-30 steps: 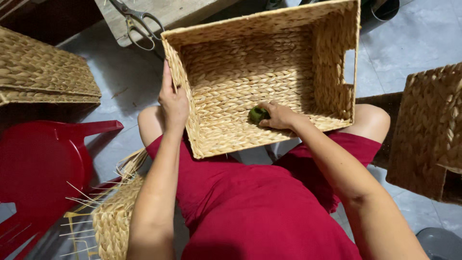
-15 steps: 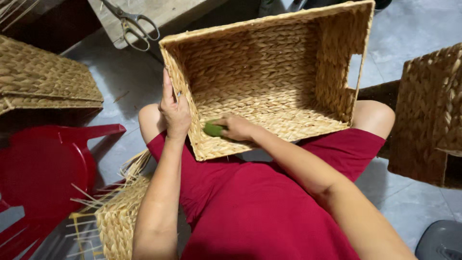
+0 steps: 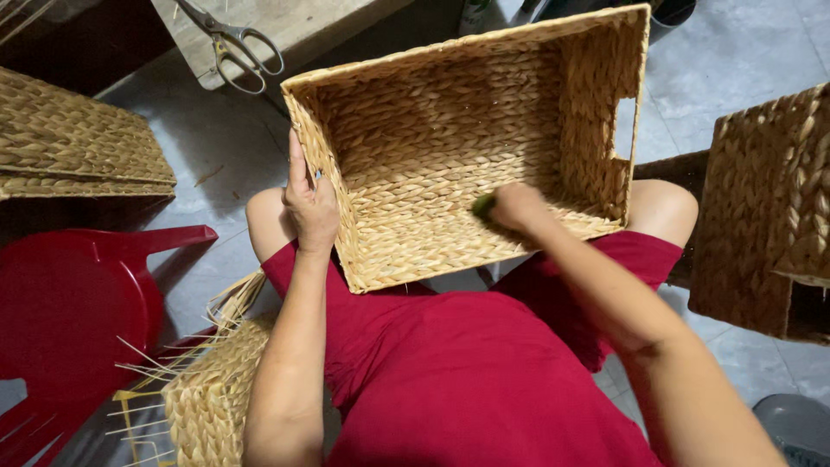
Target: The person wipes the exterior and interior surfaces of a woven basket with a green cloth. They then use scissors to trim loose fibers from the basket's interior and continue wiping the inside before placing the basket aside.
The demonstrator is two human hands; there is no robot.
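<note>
We find a rectangular woven basket (image 3: 450, 164) tipped on its side across the lap, its opening toward the camera and a cut-out handle slot in its right wall. Its weave is coarse, braided, straw-coloured. Inside, the right hand (image 3: 517, 207) is curled around a small green object (image 3: 482, 205), pressed to the lower inner wall. The left hand (image 3: 309, 206) lies flat, fingers together, against the basket's left outer wall. Scissors (image 3: 233, 43) rest on the table (image 3: 303, 22) beyond.

1. Your lap (image 3: 484, 363) carries the woven basket (image 3: 450, 173), which your left hand (image 3: 309, 207) steadies.
2. The grey floor (image 3: 199, 147) beyond that hand bears flat woven panels (image 3: 78, 143).
3. A board (image 3: 294, 22) above holds scissors (image 3: 232, 43).
</note>
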